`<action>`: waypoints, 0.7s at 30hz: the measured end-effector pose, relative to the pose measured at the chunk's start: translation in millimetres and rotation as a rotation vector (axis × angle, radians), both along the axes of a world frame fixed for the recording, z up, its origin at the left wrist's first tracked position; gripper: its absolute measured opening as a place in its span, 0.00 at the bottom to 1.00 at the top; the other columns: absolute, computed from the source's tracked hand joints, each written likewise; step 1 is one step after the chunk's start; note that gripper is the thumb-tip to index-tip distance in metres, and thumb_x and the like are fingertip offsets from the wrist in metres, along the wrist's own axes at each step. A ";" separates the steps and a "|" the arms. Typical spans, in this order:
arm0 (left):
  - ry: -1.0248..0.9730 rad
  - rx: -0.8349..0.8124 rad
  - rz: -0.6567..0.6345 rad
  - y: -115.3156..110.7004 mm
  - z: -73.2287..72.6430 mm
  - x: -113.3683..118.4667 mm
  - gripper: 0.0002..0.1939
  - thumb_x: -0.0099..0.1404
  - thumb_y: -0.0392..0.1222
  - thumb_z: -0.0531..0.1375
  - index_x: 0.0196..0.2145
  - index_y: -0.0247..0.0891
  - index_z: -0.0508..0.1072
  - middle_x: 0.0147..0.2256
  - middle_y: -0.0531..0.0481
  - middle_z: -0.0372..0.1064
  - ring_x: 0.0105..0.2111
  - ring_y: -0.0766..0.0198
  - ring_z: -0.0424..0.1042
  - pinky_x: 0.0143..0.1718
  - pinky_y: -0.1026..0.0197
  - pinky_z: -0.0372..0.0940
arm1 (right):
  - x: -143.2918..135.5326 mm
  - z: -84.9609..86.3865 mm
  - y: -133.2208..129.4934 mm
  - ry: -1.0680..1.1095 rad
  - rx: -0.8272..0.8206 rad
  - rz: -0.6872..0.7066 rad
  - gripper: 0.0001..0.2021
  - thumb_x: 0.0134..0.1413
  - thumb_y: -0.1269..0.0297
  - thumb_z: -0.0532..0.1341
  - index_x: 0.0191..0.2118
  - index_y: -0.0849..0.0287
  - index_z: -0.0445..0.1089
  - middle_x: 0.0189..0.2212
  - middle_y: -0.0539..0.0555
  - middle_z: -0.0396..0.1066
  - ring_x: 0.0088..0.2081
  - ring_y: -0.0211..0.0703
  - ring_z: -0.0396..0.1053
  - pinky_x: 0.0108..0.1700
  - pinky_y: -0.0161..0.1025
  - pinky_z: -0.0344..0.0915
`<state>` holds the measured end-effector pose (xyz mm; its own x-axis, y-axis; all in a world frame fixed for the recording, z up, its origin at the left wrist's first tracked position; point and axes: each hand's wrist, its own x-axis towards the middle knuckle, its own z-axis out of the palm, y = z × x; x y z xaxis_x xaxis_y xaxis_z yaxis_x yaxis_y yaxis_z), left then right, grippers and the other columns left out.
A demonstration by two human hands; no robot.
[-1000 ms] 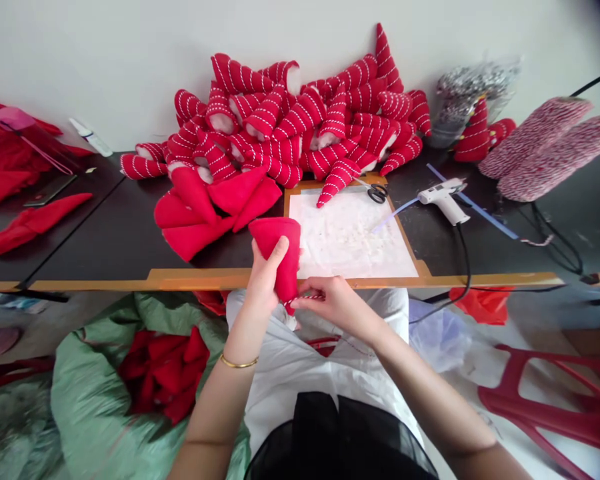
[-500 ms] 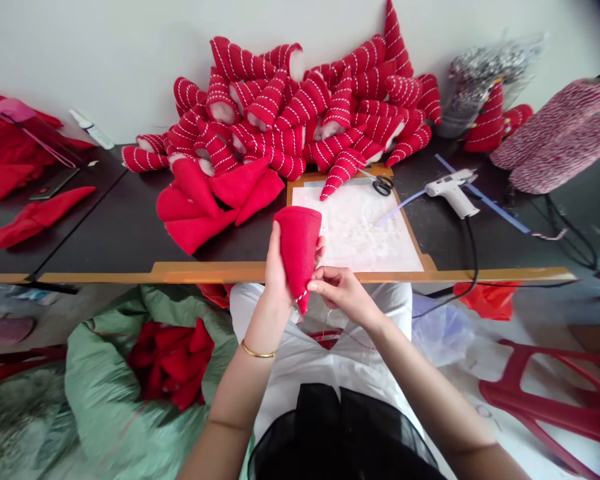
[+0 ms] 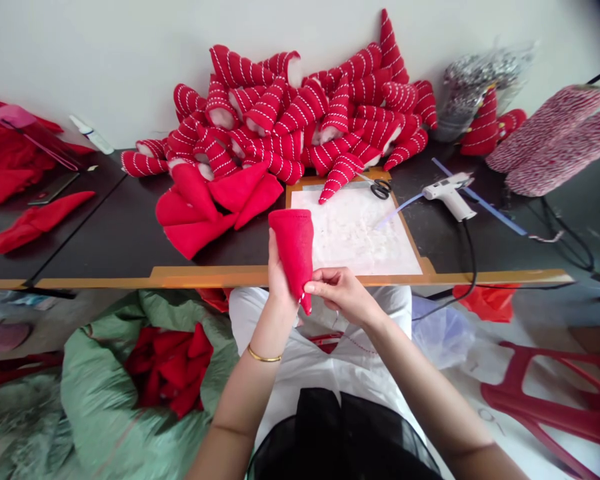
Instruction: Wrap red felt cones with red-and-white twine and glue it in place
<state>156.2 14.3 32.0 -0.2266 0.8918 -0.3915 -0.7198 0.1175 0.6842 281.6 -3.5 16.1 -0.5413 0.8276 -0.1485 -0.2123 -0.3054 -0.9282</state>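
My left hand [image 3: 279, 273] is wrapped round a plain red felt cone [image 3: 294, 250], its wide end up and its tip pointing down over my lap. Bits of white cord [image 3: 304, 298] show around the narrow tip. At the cone's right edge, just above that tip, my right hand [image 3: 343, 291] pinches the cord between thumb and forefinger. A thin strand trails below the right hand toward my lap. Beyond the cone lie several plain red felt cones [image 3: 200, 223] and a big heap of stuffed cones wound with white cord [image 3: 300, 110].
A white sheet [image 3: 365, 240] lies on the dark table with scissors [image 3: 381, 189] at its top. To the right are a glue gun [image 3: 451, 195] with a cable and red-white yarn spools [image 3: 555, 133]. A green sack [image 3: 95, 393] of red felt stands at lower left, a red stool [image 3: 555, 393] at lower right.
The cone has turned slightly and its wide end has shifted a little left. My left hand turns with it, while the right hand keeps its pinch near the tip.
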 end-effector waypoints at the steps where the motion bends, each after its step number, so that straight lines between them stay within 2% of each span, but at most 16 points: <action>1: -0.005 -0.007 0.006 -0.8 2.3 1.1 0.22 0.66 0.64 0.55 0.34 0.41 0.70 0.24 0.52 0.67 0.29 0.59 0.73 0.27 0.61 0.68 | -0.3 0.7 0.4 -0.010 0.004 -0.004 0.19 0.47 0.48 0.72 0.29 0.62 0.75 0.18 0.45 0.62 0.16 0.27 0.44 0.17 0.31 0.40; 3: -0.002 0.041 0.036 -2.9 8.1 2.6 0.21 0.67 0.63 0.55 0.38 0.41 0.71 0.28 0.51 0.70 0.30 0.59 0.74 0.29 0.61 0.69 | 0.0 3.0 1.9 -0.048 0.032 -0.032 0.19 0.48 0.47 0.71 0.28 0.61 0.74 0.19 0.46 0.63 0.17 0.28 0.45 0.18 0.32 0.42; 5: 0.063 0.159 0.080 -5.4 13.6 2.5 0.20 0.65 0.60 0.60 0.46 0.44 0.69 0.35 0.51 0.73 0.32 0.61 0.75 0.32 0.61 0.70 | 1.8 6.0 3.7 -0.126 0.120 -0.093 0.19 0.47 0.48 0.72 0.28 0.62 0.74 0.20 0.47 0.65 0.19 0.30 0.50 0.21 0.32 0.47; 6: 0.130 0.215 0.090 -6.7 15.5 1.8 0.23 0.63 0.57 0.63 0.52 0.46 0.66 0.39 0.52 0.73 0.34 0.61 0.75 0.35 0.61 0.71 | 2.9 7.5 4.3 -0.180 0.180 -0.125 0.19 0.47 0.49 0.72 0.28 0.62 0.74 0.21 0.48 0.66 0.20 0.31 0.53 0.23 0.33 0.50; 9: 0.400 0.282 0.086 -8.8 15.9 -1.7 0.47 0.53 0.45 0.74 0.63 0.52 0.53 0.51 0.50 0.70 0.41 0.60 0.75 0.43 0.60 0.70 | 6.3 12.0 3.5 -0.334 0.344 -0.141 0.18 0.49 0.51 0.71 0.25 0.62 0.73 0.21 0.49 0.67 0.24 0.34 0.57 0.27 0.34 0.54; 11: 0.557 0.279 0.112 -8.6 12.8 -3.7 0.51 0.50 0.42 0.75 0.64 0.51 0.52 0.55 0.47 0.67 0.47 0.58 0.73 0.48 0.58 0.68 | 7.5 15.5 0.9 -0.367 0.382 -0.071 0.19 0.53 0.50 0.69 0.24 0.62 0.72 0.20 0.49 0.67 0.24 0.35 0.58 0.27 0.34 0.55; 14: 0.649 0.267 0.181 -7.7 8.6 -3.6 0.42 0.52 0.46 0.74 0.58 0.47 0.58 0.55 0.46 0.66 0.49 0.58 0.71 0.50 0.58 0.66 | 7.8 21.3 -3.1 -0.311 0.386 0.068 0.15 0.59 0.53 0.65 0.30 0.61 0.75 0.26 0.51 0.72 0.26 0.37 0.64 0.28 0.34 0.59; 16: 0.555 0.227 0.157 -7.6 8.4 -1.7 0.34 0.55 0.47 0.72 0.53 0.46 0.60 0.48 0.49 0.69 0.43 0.60 0.73 0.45 0.59 0.68 | 7.4 24.2 -3.7 -0.304 0.416 0.108 0.12 0.62 0.56 0.63 0.35 0.59 0.77 0.31 0.51 0.74 0.29 0.39 0.67 0.30 0.34 0.61; 19: 0.345 0.196 0.106 -7.4 11.9 0.9 0.26 0.56 0.44 0.70 0.47 0.46 0.61 0.38 0.54 0.70 0.34 0.64 0.72 0.35 0.62 0.66 | 7.8 25.6 -1.1 -0.349 0.484 0.050 0.13 0.64 0.58 0.60 0.33 0.60 0.75 0.28 0.51 0.72 0.29 0.38 0.66 0.31 0.34 0.60; 21: 0.283 0.210 0.110 -6.9 15.4 0.7 0.25 0.54 0.40 0.70 0.44 0.46 0.61 0.38 0.55 0.70 0.34 0.66 0.71 0.34 0.64 0.65 | 9.3 25.8 1.4 -0.338 0.491 -0.009 0.14 0.64 0.57 0.60 0.31 0.61 0.74 0.26 0.50 0.70 0.29 0.38 0.65 0.32 0.35 0.60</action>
